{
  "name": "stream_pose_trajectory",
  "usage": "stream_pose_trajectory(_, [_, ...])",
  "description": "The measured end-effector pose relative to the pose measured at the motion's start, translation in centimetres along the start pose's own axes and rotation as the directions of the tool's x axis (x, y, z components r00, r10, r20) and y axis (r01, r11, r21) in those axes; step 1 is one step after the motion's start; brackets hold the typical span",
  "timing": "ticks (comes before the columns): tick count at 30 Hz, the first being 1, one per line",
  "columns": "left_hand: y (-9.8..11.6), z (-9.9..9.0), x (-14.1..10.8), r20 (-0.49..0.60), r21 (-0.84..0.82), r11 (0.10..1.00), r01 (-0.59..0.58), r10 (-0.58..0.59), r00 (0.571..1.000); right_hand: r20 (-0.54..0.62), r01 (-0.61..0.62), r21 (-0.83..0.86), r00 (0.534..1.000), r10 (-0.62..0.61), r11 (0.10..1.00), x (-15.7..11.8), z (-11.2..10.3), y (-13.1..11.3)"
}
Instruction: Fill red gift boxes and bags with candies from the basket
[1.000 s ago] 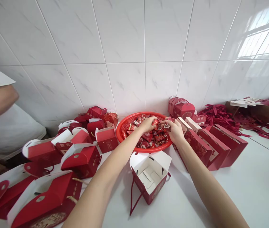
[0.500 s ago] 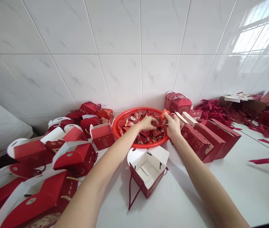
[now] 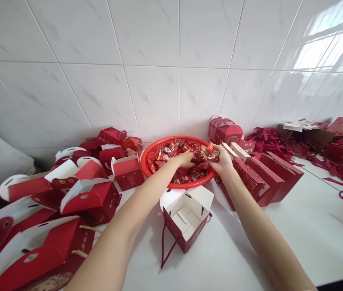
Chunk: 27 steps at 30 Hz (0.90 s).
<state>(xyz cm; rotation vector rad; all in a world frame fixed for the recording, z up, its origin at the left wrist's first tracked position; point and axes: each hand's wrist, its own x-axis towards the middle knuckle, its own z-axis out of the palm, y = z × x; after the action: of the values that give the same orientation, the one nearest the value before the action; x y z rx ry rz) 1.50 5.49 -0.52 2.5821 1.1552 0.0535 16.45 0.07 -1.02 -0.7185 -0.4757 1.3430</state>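
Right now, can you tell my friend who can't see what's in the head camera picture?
A person's left hand reaches into a red basket of small wrapped packets while the right hand holds some. An open red box, white inside, stands in front, with more red boxes on both sides.

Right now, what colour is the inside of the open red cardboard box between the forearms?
The cardboard box is white inside; the head view shows it best.

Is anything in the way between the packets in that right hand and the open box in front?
Between the right hand, holding wrapped packets, and the open box lie the near rim of the red basket and a white flap. Nothing visible covers the box.
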Motion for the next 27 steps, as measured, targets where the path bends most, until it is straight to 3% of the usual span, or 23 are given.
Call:
stream_pose_trajectory(6, [-2.1,-1.0,-0.1,-0.241,-0.217,0.973,-0.075,0.02,0.97,0.019,-0.021,0.002,1.0,0.021,1.0,-0.1,0.1,-0.1])
stream_pose_trajectory(10, [-2.2,-1.4,-0.4,-0.396,-0.513,0.816,-0.267,0.051,0.917,0.012,-0.031,-0.015,0.999,0.031,0.999,-0.4,0.4,-0.2])
stream_pose_trajectory(13, [-1.5,-1.5,-0.8,-0.436,-0.656,0.662,-0.362,0.059,0.898,0.001,-0.032,-0.032,0.999,0.032,0.999,-0.3,0.3,-0.2])
stream_pose_trajectory(17, [-0.9,-1.6,-1.1,-0.44,-0.745,0.546,-0.383,0.029,0.897,0.006,-0.037,-0.059,0.999,0.038,0.998,-0.4,0.2,-0.1])
stream_pose_trajectory(24, [-1.4,-1.3,-0.5,-0.419,-0.749,0.522,-0.407,0.103,0.902,0.117,-0.096,-0.124,0.987,0.111,0.988,-1.6,0.8,-0.5])
stream_pose_trajectory(27, [-1.5,-1.1,-0.2,-0.455,-0.75,0.514,-0.416,0.056,0.889,0.132,-0.109,-0.143,0.983,0.129,0.984,-1.7,0.9,-0.5])
